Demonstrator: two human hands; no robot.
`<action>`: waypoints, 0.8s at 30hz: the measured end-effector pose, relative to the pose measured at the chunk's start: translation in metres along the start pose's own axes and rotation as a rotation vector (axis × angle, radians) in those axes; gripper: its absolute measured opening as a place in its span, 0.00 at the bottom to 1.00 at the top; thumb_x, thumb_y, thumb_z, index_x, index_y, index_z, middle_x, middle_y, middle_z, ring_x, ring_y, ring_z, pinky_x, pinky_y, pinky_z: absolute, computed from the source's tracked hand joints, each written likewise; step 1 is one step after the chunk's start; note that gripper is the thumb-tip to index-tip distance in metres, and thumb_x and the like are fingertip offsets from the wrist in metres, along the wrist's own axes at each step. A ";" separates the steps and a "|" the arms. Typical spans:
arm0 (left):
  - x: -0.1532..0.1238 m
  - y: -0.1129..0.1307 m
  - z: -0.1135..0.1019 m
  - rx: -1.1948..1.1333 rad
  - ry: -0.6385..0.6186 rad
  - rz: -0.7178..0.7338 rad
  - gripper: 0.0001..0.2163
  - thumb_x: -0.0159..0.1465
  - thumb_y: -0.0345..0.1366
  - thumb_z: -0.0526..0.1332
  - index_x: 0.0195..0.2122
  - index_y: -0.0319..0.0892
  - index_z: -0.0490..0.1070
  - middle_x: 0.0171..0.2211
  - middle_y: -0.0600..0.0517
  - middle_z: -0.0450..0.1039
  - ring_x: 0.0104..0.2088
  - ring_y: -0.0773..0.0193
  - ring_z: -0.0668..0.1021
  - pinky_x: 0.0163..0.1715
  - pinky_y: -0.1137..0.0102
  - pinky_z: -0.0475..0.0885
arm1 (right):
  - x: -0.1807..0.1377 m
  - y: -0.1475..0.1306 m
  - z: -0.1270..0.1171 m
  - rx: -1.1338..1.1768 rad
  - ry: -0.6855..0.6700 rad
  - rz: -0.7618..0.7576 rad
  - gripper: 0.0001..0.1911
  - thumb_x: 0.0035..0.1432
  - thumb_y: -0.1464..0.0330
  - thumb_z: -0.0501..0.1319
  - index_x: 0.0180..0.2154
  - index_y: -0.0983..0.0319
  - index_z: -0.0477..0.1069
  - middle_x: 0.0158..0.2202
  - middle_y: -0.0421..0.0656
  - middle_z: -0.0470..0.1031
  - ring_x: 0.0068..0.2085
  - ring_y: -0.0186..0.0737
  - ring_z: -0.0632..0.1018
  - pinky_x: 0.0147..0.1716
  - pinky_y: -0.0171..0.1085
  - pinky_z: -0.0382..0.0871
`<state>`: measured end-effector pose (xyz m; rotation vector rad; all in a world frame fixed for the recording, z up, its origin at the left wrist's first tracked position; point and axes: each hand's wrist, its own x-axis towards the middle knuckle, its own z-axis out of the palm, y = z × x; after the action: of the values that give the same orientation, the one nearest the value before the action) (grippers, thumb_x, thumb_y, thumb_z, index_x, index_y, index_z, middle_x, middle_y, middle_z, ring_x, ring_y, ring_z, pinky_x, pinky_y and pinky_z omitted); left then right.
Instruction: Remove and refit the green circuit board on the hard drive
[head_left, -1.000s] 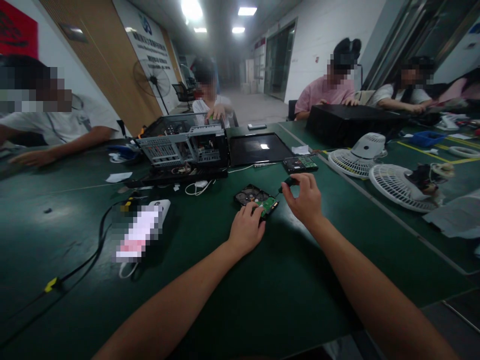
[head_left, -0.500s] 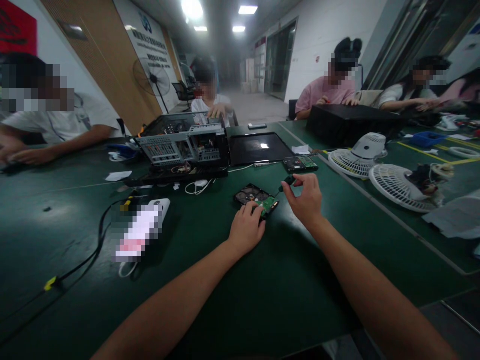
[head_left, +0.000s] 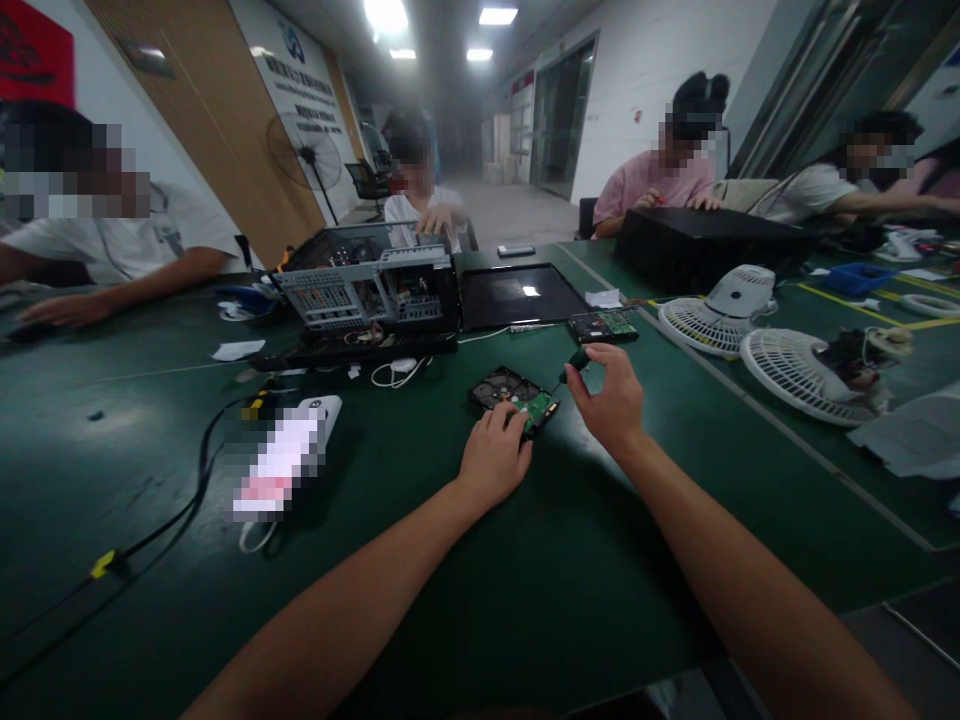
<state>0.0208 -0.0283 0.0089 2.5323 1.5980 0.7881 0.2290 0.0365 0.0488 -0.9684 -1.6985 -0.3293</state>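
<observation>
A hard drive [head_left: 501,384] with a green circuit board [head_left: 538,405] on its near right part lies on the green table. My left hand [head_left: 495,450] grips its near edge, fingers over the board and thumb at the side. In my right hand [head_left: 616,395] is a small dark-handled screwdriver [head_left: 574,364], pinched between thumb and fingers. The shaft slants down and left to the board's right side; whether its tip sits in a screw is too small to tell.
Behind the drive stand an opened computer case [head_left: 360,295], a black panel [head_left: 521,297] and a second hard drive [head_left: 602,327]. White fan parts [head_left: 795,375] lie right. A phone [head_left: 289,455] and black cable [head_left: 201,470] lie left. Several people sit around the table.
My hands, the hard drive and the screwdriver keep almost the same place. At the far right, a person now leans and reaches an arm to the right; the person at left has shifted a hand.
</observation>
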 end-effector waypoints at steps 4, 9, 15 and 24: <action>0.000 0.000 -0.001 0.004 -0.003 -0.001 0.19 0.66 0.36 0.61 0.58 0.44 0.66 0.57 0.43 0.65 0.55 0.48 0.72 0.53 0.54 0.72 | 0.001 0.000 -0.001 -0.016 0.008 0.003 0.15 0.62 0.66 0.63 0.50 0.57 0.66 0.47 0.50 0.73 0.50 0.50 0.76 0.49 0.53 0.75; 0.000 0.001 -0.001 0.003 -0.007 -0.004 0.19 0.66 0.35 0.61 0.58 0.44 0.66 0.57 0.43 0.66 0.55 0.49 0.72 0.53 0.55 0.72 | 0.002 0.000 -0.002 0.002 -0.008 -0.025 0.16 0.62 0.69 0.62 0.51 0.57 0.65 0.50 0.51 0.73 0.52 0.51 0.76 0.51 0.55 0.74; -0.001 0.002 -0.001 0.006 -0.001 0.000 0.19 0.66 0.36 0.61 0.58 0.45 0.66 0.57 0.43 0.66 0.56 0.49 0.72 0.54 0.55 0.72 | 0.000 0.001 -0.001 0.054 -0.041 0.016 0.16 0.63 0.68 0.61 0.52 0.57 0.65 0.51 0.50 0.73 0.49 0.49 0.77 0.47 0.51 0.77; 0.000 -0.001 0.001 0.003 0.002 0.004 0.19 0.66 0.36 0.61 0.58 0.44 0.66 0.57 0.43 0.66 0.55 0.48 0.72 0.54 0.54 0.72 | -0.001 0.000 -0.001 0.084 -0.065 0.023 0.20 0.62 0.68 0.62 0.55 0.57 0.64 0.52 0.51 0.71 0.49 0.48 0.77 0.46 0.49 0.78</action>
<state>0.0207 -0.0279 0.0077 2.5383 1.5959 0.7902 0.2297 0.0353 0.0484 -0.9449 -1.7446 -0.2118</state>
